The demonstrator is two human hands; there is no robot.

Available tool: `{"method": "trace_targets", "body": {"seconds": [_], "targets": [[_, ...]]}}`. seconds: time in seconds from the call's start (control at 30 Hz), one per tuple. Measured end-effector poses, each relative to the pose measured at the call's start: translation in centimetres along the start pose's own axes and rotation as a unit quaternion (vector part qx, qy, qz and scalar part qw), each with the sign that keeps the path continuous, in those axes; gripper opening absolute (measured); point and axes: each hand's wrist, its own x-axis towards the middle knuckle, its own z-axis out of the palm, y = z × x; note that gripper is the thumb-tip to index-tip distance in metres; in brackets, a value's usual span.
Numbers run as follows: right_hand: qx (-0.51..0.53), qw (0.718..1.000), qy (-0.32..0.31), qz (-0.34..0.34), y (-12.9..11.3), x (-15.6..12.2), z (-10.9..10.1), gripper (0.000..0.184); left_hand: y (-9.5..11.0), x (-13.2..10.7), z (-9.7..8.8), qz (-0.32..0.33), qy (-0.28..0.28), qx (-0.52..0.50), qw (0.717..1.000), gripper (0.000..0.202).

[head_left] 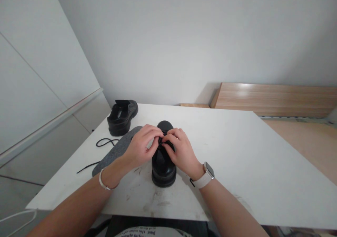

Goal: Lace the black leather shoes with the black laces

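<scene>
A black shoe (163, 166) stands on the white table (237, 152) right in front of me, heel toward me. My left hand (140, 146) and my right hand (179, 149) meet over its lacing area, fingertips pinched on the black lace there. The exact grip is hidden by the fingers. A bracelet is on my left wrist and a watch with a white strap on my right.
A second black shoe (121, 117) stands at the table's far left corner. A grey insole (116, 152) lies left of the near shoe, with a loose black lace (104, 143) beside it. A wooden bench (273, 99) runs along the wall at the right.
</scene>
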Motion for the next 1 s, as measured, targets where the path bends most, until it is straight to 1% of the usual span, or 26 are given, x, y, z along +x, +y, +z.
{"method": "trace_targets", "body": {"seconds": [0.03,0.13,0.23,0.3,0.37,0.43,0.5,0.57,0.6,0.67,0.7,0.73,0.77,0.8,0.83,0.87,0.93,1.0], "targets": [[-0.003,1.000,0.014,-0.011,0.1,0.0,0.1,0.007,0.0,0.0,0.0,0.000,-0.009,0.013,1.000,0.018],[-0.006,0.998,0.055,-0.031,0.4,0.0,0.1,0.008,-0.1,0.0,0.2,0.002,-0.044,0.057,0.997,0.015],[0.031,0.993,0.110,-0.020,0.1,0.0,-0.2,0.008,-0.5,-0.2,0.4,0.005,-0.074,0.084,0.994,0.019],[0.068,0.984,0.163,-0.012,-0.3,-0.2,-0.6,0.009,-0.7,-0.3,0.5,0.007,-0.073,0.089,0.993,0.017],[0.099,0.973,0.209,-0.017,-0.7,-0.5,-0.9,0.009,-0.7,-0.2,0.6,0.008,-0.058,0.076,0.995,0.010],[0.122,0.967,0.221,-0.027,-0.8,-0.8,-1.1,0.010,-0.5,-0.1,0.4,-0.001,-0.052,0.039,0.998,0.009],[0.139,0.968,0.210,-0.020,-0.6,-0.8,-1.3,0.014,-0.3,0.0,0.0,-0.016,-0.063,-0.020,0.998,0.009],[0.141,0.971,0.191,0.010,-0.1,-0.5,-1.5,0.017,-0.1,0.0,-0.5,-0.025,-0.083,-0.094,0.992,0.012],[0.134,0.975,0.177,0.029,0.3,-0.3,-1.7,0.016,-0.1,0.0,-0.7,-0.024,-0.091,-0.137,0.986,0.017],[0.113,0.984,0.121,0.068,1.3,0.3,-2.2,0.017,-0.4,0.0,-1.0,-0.016,-0.089,-0.225,0.970,0.034],[0.104,0.987,0.083,0.085,1.8,0.5,-2.4,0.018,-0.6,0.0,-1.1,-0.017,-0.076,-0.257,0.963,0.041],[0.100,0.989,0.041,0.100,2.3,0.7,-2.6,0.019,-0.8,0.1,-1.1,-0.023,-0.056,-0.270,0.961,0.043],[0.102,0.988,-0.001,0.114,2.8,0.8,-2.8,0.021,-1.1,0.1,-1.0,-0.037,-0.031,-0.259,0.965,0.041],[0.110,0.985,-0.037,0.124,3.1,0.9,-2.9,0.022,-1.4,0.1,-0.9,-0.056,-0.009,-0.227,0.972,0.035],[0.123,0.982,-0.063,0.131,3.4,0.9,-2.9,0.022,-1.7,0.2,-0.8,-0.077,0.006,-0.182,0.980,0.026],[0.138,0.978,-0.080,0.134,3.6,0.8,-2.9,0.021,-2.1,0.2,-0.7,-0.097,0.009,-0.136,0.986,0.019],[0.166,0.973,-0.091,0.135,3.6,0.8,-2.7,0.019,-2.8,0.2,-0.6,-0.125,-0.017,-0.075,0.989,0.013],[0.183,0.970,-0.086,0.136,3.5,0.7,-2.5,0.015,-3.4,0.1,-0.5,-0.146,-0.057,-0.058,0.986,0.014]]}}
